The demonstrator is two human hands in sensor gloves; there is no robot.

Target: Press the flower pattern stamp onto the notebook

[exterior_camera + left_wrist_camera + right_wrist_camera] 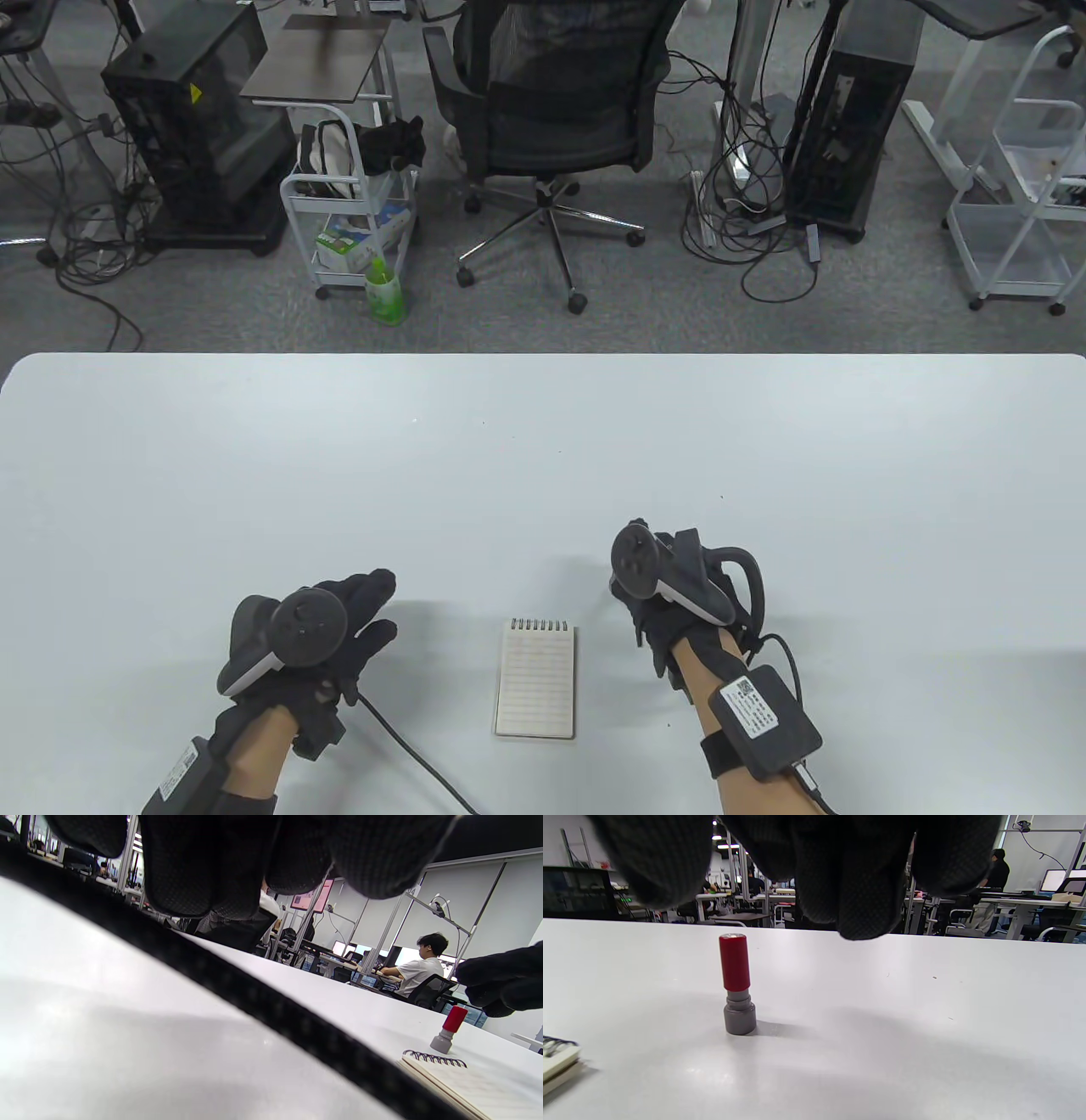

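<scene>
Table view: a small spiral-bound notebook (536, 677) lies flat on the white table (543, 458) in the lower centre of the frame, coil at its far edge, lined page up. The left hand (318, 637) rests at lower left, well apart from the notebook, fingers spread and holding nothing; a black cable (416, 755) runs from it toward the bottom edge. The right hand (670, 594) hovers at lower right of centre, just beside the notebook's upper right corner; its tracker hides the stamp in this view.

Right wrist view: the flower pattern stamp (737, 984), red handle on a grey base, stands upright on the table left of centre. The gloved fingers (857, 878) hang from the top edge above and right of it, apart from it and gripping nothing. A notebook corner shows at lower left.

Left wrist view: the stamp (449, 1029) stands just beyond the notebook's coil at lower right.
</scene>
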